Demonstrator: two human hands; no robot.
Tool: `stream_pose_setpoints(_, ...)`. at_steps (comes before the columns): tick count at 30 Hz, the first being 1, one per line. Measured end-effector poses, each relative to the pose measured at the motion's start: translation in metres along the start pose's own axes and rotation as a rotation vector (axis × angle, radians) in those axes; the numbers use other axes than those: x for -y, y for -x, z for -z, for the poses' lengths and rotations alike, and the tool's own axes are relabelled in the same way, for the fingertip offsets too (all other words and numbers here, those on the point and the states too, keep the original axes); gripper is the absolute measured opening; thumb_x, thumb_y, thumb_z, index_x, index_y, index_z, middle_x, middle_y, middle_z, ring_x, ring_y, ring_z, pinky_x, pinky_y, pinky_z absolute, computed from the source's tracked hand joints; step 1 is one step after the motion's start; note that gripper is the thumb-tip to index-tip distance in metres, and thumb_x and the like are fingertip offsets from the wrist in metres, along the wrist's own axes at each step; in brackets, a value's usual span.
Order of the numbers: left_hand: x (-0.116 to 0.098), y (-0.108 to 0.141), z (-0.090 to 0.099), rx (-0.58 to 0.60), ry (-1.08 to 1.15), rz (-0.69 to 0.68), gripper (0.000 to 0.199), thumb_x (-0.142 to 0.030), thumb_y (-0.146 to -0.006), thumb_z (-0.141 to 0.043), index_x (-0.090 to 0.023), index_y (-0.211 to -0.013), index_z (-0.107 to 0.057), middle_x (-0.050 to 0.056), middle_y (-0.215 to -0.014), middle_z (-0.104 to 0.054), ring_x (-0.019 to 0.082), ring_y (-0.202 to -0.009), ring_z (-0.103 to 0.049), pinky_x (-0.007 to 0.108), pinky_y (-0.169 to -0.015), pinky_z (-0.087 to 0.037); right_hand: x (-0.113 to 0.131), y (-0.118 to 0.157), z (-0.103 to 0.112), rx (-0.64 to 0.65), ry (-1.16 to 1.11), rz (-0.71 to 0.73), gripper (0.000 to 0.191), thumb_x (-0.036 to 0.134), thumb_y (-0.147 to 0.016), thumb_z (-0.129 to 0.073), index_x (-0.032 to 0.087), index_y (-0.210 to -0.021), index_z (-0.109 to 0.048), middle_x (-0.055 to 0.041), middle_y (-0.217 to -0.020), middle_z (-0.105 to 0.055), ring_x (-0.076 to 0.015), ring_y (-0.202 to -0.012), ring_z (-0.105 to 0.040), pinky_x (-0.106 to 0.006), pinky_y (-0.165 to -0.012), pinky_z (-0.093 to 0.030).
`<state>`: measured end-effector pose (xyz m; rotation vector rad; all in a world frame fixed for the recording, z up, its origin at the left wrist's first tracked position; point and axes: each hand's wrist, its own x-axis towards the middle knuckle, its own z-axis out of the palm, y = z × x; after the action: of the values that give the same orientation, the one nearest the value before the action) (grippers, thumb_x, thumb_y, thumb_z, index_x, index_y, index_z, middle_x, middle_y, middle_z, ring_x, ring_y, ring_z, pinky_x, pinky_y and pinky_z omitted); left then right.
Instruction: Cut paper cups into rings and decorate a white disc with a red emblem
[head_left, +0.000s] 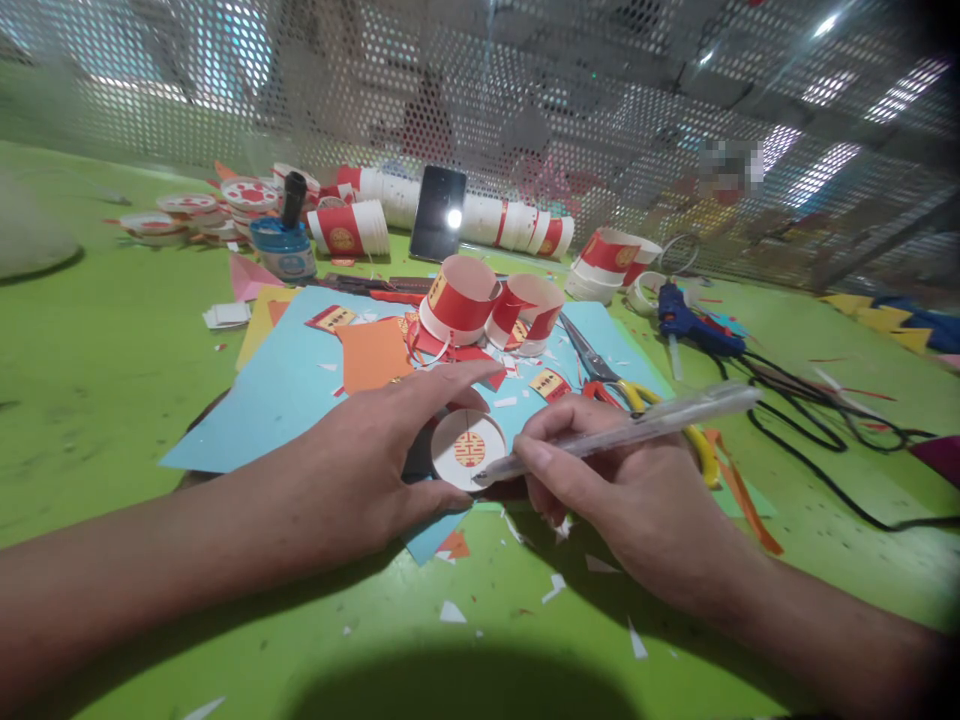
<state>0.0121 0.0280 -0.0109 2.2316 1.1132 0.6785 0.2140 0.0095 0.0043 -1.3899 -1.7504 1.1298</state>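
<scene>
My left hand (367, 445) is curved around a round white paper disc (469, 450), thumb at its lower edge and fingers over the top. A red and gold emblem is printed in the disc's middle. My right hand (615, 480) grips a clear-barrelled pen (645, 422), its tip at the disc's lower right rim. Both hands are over a blue paper sheet (255, 420) with an orange piece (375, 355) on it. Just beyond stand two cut red and white paper cup pieces (461, 300). Scissors (589, 350) lie beside my right hand, partly hidden.
A blue glue gun (697, 325) with a black cord lies at right. Behind are a propped phone (437, 215), stacked paper cups (349, 230), a blue jar (281, 248) and decorated round pieces (247, 195). Paper scraps (452, 611) dot the green table (225, 640). Perforated mesh (360, 90) rises behind it.
</scene>
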Motion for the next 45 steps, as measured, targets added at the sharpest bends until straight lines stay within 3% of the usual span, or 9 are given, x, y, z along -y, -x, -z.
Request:
stream_pose_setpoints(22,0.001,0.0007,0.0001,-0.012,-0.072,-0.035,0.064,-0.028,-0.077,-0.068,-0.025,-0.137,-0.044,0.008,-0.122,-0.065,0.028,-0.108,-0.061,0.041,-0.092,-0.049,0.0021,0.0035,0.0017,0.055,-0.023,-0.062,0.012,0.022,-0.084,-0.058,0.021,-0.073,-0.055,0.0051,-0.053,-0.056,-0.0092,-0.047,-0.052,-0.02,-0.046,-0.044)
stream_pose_setpoints(31,-0.0001,0.0012,0.0007,-0.008,-0.083,-0.043,0.063,-0.03,-0.078,-0.068,-0.022,-0.137,-0.044,0.009,-0.124,-0.064,0.028,-0.109,-0.06,0.041,-0.093,-0.049,0.0027,0.0035,0.0015,0.056,-0.05,-0.066,0.013,0.023,-0.084,-0.059,0.021,-0.072,-0.055,0.0051,-0.053,-0.056,-0.009,-0.047,-0.051,-0.02,-0.046,-0.043)
stream_pose_setpoints(45,-0.0012,0.0031,-0.0016,-0.028,-0.156,-0.08,0.063,-0.032,-0.082,-0.066,-0.027,-0.139,-0.041,0.007,-0.132,-0.06,0.026,-0.114,-0.059,0.039,-0.098,-0.047,0.0017,0.0022,0.0021,0.094,-0.008,-0.064,0.011,0.02,-0.085,-0.057,0.021,-0.073,-0.055,0.0056,-0.054,-0.056,-0.0083,-0.048,-0.05,-0.019,-0.046,-0.042)
